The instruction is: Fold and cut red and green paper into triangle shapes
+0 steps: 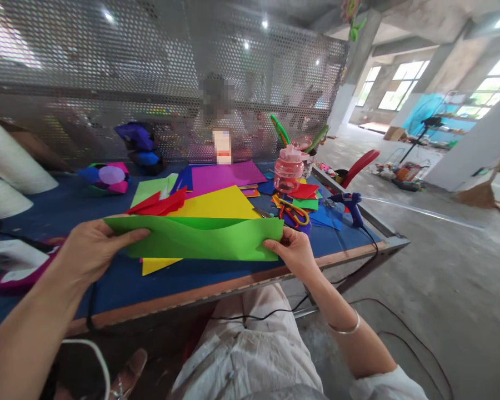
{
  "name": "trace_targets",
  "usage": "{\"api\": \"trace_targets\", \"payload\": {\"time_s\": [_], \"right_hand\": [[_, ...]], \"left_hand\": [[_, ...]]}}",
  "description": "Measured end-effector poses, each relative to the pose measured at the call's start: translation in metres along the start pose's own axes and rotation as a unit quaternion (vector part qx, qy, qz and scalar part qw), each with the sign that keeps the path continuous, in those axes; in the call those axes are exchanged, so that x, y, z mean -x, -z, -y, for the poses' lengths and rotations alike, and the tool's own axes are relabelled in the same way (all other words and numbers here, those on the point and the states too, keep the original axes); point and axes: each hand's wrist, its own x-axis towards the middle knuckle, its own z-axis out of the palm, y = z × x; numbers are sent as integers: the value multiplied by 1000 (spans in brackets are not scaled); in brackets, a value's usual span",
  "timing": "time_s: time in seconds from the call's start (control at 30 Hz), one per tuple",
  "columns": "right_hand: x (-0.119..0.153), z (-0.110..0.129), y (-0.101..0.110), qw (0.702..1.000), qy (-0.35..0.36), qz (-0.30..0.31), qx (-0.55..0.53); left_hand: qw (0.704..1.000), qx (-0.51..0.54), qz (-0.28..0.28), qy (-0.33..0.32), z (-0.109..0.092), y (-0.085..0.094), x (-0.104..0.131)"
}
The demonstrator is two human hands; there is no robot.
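A green foam-like sheet [204, 240], folded over lengthwise with a gap along its upper edge, is held up between my two hands above the front of the table. My left hand [94, 247] pinches its left end, thumb on the near side. At the right end, my right hand [294, 250] grips the corner between thumb and fingers. Behind the green sheet lies a yellow sheet [216, 204], partly covered by it. Red folded pieces [160, 204] rest on the left of the yellow sheet, and a purple sheet [227, 176] lies farther back.
Yellow-handled scissors [294, 213] and a blue glue gun [352, 206] lie to the right, near a pink jug [289, 169]. White cones [12, 155] stand at the left. A perforated metal screen [166, 72] closes off the table's back. A black cable [258, 318] hangs below the front edge.
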Motion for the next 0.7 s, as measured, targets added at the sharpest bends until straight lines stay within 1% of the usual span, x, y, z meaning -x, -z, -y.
{"api": "trace_targets", "payload": {"time_s": [0.2, 0.3, 0.5, 0.63, 0.7], "right_hand": [[-1, -1, 3, 1000, 19, 13, 13], [-2, -1, 3, 999, 35, 19, 22], [-2, -3, -1, 995, 86, -5, 49], [2, -1, -2, 984, 151, -43, 86], [6, 3, -2, 972, 198, -62, 108]], "left_hand": [[998, 22, 58, -7, -2, 2, 4], [997, 35, 73, -11, -3, 2, 6], [997, 40, 51, -35, 6, 4, 5], [994, 40, 22, -97, 7, 7, 6], [989, 43, 24, -137, 5, 9, 9]]}}
